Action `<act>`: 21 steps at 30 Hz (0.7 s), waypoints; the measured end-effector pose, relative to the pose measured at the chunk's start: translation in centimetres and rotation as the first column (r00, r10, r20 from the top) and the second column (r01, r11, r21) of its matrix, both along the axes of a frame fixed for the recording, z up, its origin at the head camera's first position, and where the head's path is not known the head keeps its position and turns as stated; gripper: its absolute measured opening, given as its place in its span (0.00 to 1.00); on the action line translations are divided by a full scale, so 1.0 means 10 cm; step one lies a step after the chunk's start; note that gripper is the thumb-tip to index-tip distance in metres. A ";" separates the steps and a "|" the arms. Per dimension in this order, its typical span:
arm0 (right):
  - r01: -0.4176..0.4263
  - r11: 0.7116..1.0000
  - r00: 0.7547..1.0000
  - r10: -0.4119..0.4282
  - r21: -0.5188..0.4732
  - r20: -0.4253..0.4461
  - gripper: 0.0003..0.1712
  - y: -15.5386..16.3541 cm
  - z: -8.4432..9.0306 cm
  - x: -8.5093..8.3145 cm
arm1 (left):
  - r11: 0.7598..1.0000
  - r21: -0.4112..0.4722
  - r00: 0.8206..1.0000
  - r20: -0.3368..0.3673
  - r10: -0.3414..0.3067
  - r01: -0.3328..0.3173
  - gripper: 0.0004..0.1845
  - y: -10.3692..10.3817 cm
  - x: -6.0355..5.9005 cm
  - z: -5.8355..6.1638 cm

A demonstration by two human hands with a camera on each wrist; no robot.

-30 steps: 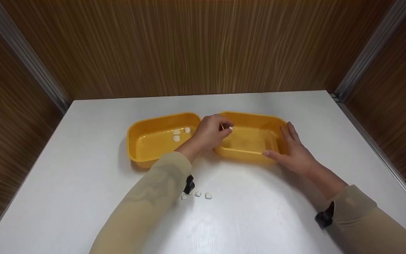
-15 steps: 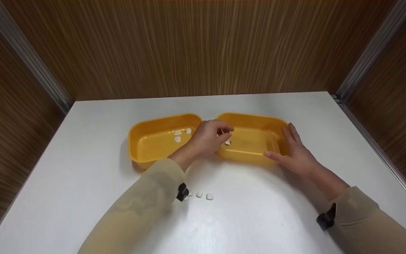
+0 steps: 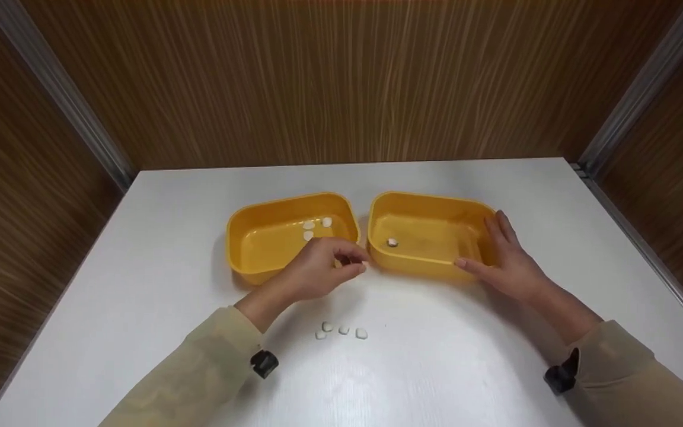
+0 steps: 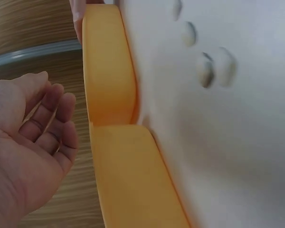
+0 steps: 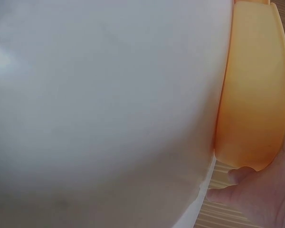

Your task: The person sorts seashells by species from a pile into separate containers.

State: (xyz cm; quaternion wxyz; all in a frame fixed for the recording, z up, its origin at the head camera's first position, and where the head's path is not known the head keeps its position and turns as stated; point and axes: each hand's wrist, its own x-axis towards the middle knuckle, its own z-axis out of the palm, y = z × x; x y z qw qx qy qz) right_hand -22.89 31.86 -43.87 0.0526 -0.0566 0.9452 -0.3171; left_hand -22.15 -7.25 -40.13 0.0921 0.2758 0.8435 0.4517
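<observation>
My left hand [image 3: 325, 268] is just in front of the gap between two yellow plastic tubs, fingers loosely bent. In the left wrist view that hand [image 4: 33, 142] shows nothing in its grasp. The right tub [image 3: 415, 259] has one small white pebble [image 3: 392, 242] near its left end. Against that tub's right end rests my right hand [image 3: 510, 267], thumb along the front rim and fingers stretched along the end wall. Inside the left tub [image 3: 252, 237] lie 3 visible white pebbles [image 3: 309, 235]; my left hand hides part of its front wall.
Several loose white pebbles [image 3: 344, 330] lie together on the white table [image 3: 436, 367], nearer to me than the tubs. Wood-grain panels [image 3: 341, 83] stand behind the table and at both sides.
My left hand has let go of a pebble inside the right tub, then moved left and toward me, out over the table. My right hand stays at that tub's end.
</observation>
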 end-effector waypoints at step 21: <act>-0.008 1.000 1.000 0.008 0.004 -0.009 0.69 0.05 0.01 0.00 | 0.995 -0.091 0.991 0.129 -0.030 0.042 0.05 -0.68 0.43 -0.54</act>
